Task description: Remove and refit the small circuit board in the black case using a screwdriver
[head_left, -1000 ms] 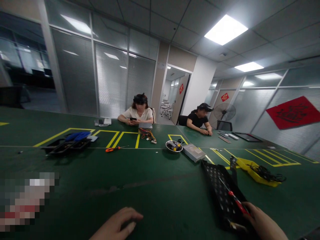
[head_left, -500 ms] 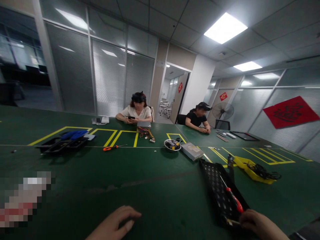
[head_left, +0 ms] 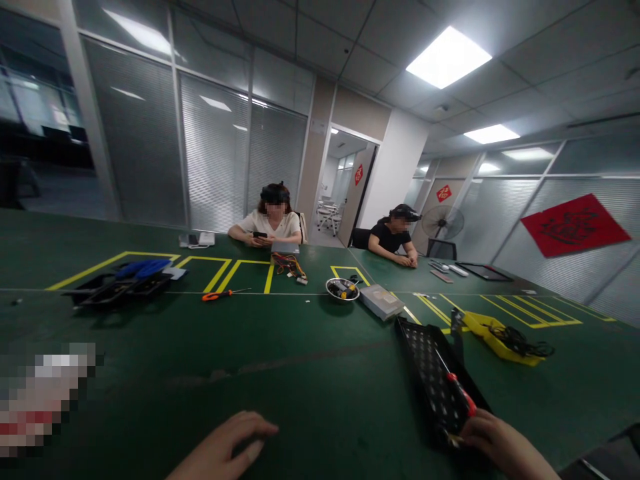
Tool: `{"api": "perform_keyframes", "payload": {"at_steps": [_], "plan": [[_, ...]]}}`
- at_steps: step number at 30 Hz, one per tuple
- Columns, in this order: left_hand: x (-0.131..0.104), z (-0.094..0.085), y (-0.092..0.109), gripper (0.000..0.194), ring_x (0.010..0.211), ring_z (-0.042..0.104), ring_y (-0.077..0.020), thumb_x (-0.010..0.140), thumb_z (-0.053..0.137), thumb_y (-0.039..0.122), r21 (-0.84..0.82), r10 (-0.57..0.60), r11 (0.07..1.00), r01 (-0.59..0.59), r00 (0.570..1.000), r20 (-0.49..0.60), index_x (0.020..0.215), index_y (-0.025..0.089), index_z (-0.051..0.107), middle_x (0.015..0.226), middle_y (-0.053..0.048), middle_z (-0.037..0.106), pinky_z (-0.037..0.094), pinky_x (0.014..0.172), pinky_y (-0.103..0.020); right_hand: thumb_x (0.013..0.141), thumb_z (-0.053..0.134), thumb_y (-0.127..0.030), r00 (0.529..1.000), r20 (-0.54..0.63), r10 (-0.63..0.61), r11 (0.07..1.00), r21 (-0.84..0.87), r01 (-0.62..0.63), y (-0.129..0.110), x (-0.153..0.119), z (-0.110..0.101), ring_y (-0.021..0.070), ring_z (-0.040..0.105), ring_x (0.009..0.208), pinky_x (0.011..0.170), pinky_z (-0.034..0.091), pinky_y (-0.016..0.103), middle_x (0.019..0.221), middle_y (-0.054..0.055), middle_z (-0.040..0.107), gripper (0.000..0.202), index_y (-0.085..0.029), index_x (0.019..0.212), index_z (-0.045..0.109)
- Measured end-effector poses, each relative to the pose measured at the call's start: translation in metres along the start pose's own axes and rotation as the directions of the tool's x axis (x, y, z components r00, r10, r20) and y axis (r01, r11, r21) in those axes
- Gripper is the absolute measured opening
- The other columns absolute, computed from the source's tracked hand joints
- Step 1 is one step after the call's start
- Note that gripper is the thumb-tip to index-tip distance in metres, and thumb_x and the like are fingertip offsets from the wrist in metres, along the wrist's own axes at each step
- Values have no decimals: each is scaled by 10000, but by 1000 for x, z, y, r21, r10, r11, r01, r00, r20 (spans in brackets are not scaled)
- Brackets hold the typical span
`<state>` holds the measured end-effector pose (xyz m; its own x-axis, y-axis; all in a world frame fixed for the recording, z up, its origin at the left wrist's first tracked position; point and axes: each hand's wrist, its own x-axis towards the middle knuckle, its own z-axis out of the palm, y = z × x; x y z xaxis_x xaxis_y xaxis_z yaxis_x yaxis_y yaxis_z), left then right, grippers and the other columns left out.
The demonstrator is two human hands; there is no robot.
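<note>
Green covers the counter point(head_left: 300, 373) beneath both hands. Nearest, the left hand point(head_left: 225, 447) hovers or rests low on the left, which I cannot tell; its grip is open, thumb apart from the curved fingers. The right hand point(head_left: 493, 437) is at the near end of a black perforated tray point(head_left: 425, 373), fingertips drawn together. Whether this grip has hold of the red-handled screwdriver point(head_left: 465, 396) or the small tan piece point(head_left: 454, 440) by the fingers, I cannot tell. The screwdriver lies in the tray, its shaft pointing away and its handle end at the hand.

Farther off, right of the tray, a yellow bin point(head_left: 477, 328) carries dark cables point(head_left: 520, 340). Beyond the tray's far end lies a grey metal box point(head_left: 381, 302), just beside a metal bowl point(head_left: 342, 301). Well to the left is an orange-handled screwdriver point(head_left: 216, 296). Across the counter sit two people, one in a pale top point(head_left: 286, 225), one in black point(head_left: 387, 239).
</note>
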<state>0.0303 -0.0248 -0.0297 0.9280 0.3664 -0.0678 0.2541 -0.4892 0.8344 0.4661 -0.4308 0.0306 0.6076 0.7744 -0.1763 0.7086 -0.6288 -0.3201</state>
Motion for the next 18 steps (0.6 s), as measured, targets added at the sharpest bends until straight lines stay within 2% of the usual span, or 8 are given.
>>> {"api": "perform_keyframes", "payload": {"at_steps": [4,9,13,16,18], "plan": [[-1,-1,1,356,1282,550,-259,980,505,456,-1,6,1000,-6,1000,13,1273,349,678,1357,-35,613,375,1166,-453,875,517,-360,998,-57,7,999,-41,-9,-14,0,3,208,678,873,790,528,267,1004,58,714,247,-238,821,725],[-2,-1,-1,368,1295,543,-266,981,502,473,-3,-23,1000,23,999,25,1279,345,676,1372,-43,605,375,1166,-460,922,433,-412,983,-182,-20,997,-71,7,-8,-6,8,230,673,856,810,529,312,985,75,698,300,-254,835,673],[0,0,-5,387,1311,531,-275,980,499,494,-2,-25,1000,25,999,24,1286,336,675,1388,-50,599,352,1183,-478,955,350,-444,944,-330,19,996,-76,-47,-3,-7,-1,235,683,882,814,527,328,1049,96,671,359,-247,967,651],[1,1,-4,376,1305,540,-278,969,516,479,0,-29,1000,29,999,28,1280,346,681,1383,-41,608,358,1181,-482,962,322,-448,891,-448,72,995,-29,-95,-5,-3,-7,253,683,1025,899,521,334,1211,131,636,415,-229,1138,628],[0,1,-2,363,1301,544,-282,964,522,465,9,-17,1000,17,999,28,1265,351,689,1369,-35,621,355,1184,-486,954,344,-454,893,-442,88,995,-4,-100,-7,0,-7,261,675,1073,945,514,345,1277,139,620,441,-225,1202,628]]}}
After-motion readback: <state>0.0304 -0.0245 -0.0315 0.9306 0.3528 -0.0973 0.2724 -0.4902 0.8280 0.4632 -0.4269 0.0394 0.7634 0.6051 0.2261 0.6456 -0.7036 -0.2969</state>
